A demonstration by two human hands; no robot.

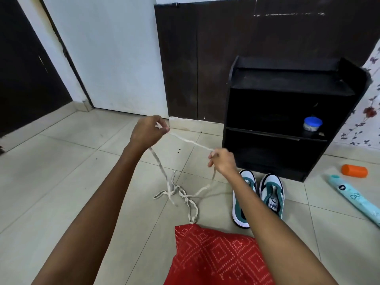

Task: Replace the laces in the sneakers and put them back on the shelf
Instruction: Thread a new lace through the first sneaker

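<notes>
1. The left hand [147, 131] and right hand [223, 161] each pinch the cream lace [190, 140], stretched between them.
2. Its slack lies knotted on the floor tiles [82, 161], beside the unlaced sneakers [258, 197].
3. Pulling harder would likely tighten that tangle.

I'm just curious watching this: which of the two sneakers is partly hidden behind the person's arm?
The sneaker nearer the laces on the floor: the right forearm crosses over it. The other sneaker, beside it, shows whole.

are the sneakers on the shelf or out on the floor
Out. Both sneakers stand side by side on the floor tiles in front of the black shelf; only a blue-lidded jar shows on it.
</notes>
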